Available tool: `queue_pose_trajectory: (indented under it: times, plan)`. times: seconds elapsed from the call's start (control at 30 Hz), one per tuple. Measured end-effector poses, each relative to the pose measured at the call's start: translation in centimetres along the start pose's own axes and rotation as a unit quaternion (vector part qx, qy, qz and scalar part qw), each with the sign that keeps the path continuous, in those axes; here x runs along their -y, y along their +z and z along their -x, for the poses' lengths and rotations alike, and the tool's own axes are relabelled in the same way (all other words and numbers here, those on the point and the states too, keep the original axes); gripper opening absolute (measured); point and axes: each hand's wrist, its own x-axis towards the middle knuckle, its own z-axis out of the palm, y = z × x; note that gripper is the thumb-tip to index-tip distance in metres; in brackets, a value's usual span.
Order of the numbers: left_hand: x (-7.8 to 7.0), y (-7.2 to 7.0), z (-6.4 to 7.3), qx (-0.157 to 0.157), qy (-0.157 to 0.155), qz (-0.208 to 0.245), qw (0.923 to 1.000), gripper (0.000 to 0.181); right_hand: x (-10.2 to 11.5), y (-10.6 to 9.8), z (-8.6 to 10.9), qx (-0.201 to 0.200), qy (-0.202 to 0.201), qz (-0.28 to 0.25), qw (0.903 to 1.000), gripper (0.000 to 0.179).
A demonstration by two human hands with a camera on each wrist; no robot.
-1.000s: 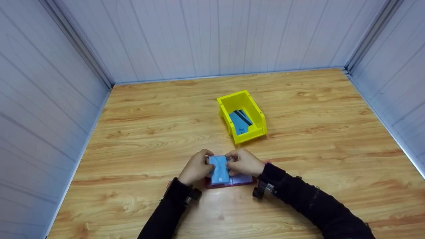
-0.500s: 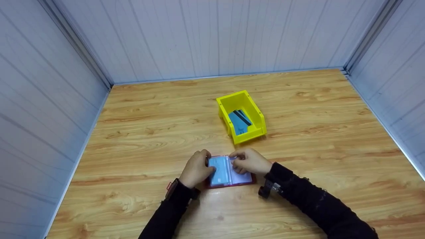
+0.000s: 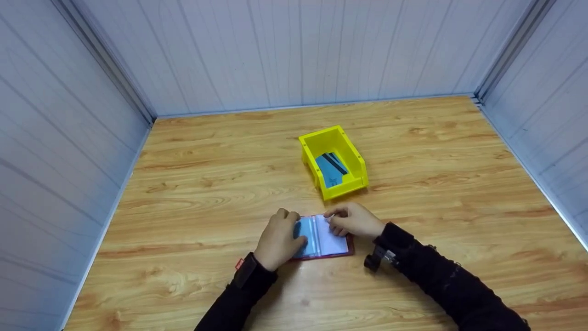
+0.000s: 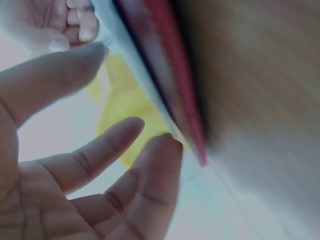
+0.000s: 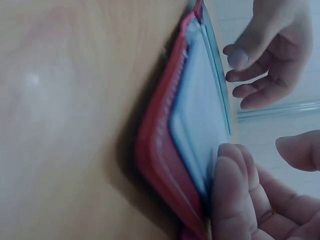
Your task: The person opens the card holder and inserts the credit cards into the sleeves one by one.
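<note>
A small card holder [image 3: 334, 246] with a red cover and clear sleeves lies spread open on the wooden table. Its left page [image 3: 310, 236] shows a light blue card; the right page looks pale and whitish. My left hand [image 3: 278, 240] lies over the left page, covering its outer part, with thumb and fingers spread. In the left wrist view its fingertips [image 4: 167, 142] come right up to the holder's edge. My right hand [image 3: 353, 221] is at the upper right corner of the right page. The right wrist view has its fingertips [image 5: 230, 162] by the sleeves, thumb apart from them.
A yellow bin [image 3: 345, 187] stands just beyond the holder. Several blue cards [image 3: 330, 172] with black stripes lie inside it. Pale panel walls [image 3: 294, 55] enclose the table at the back and both sides.
The blue-card page that both hands held has come down flat on the left. My right hand has shifted right to the pale page; my left has slid further over the blue card.
</note>
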Motion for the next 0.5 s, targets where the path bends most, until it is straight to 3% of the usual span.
queue_pose_trajectory:
  times: [0.23,0.5]
  plan:
    - [-1.4,0.2,1.2,0.035,0.027,-0.054,0.9975,0.063,1.4,-1.9,0.0,-0.045,-0.003,0.024,0.9987,0.030]
    - [-1.4,0.8,1.4,0.043,0.054,-0.096,0.9930,0.064,4.0,-4.9,-0.5,-0.084,-0.030,0.042,0.9952,0.029]
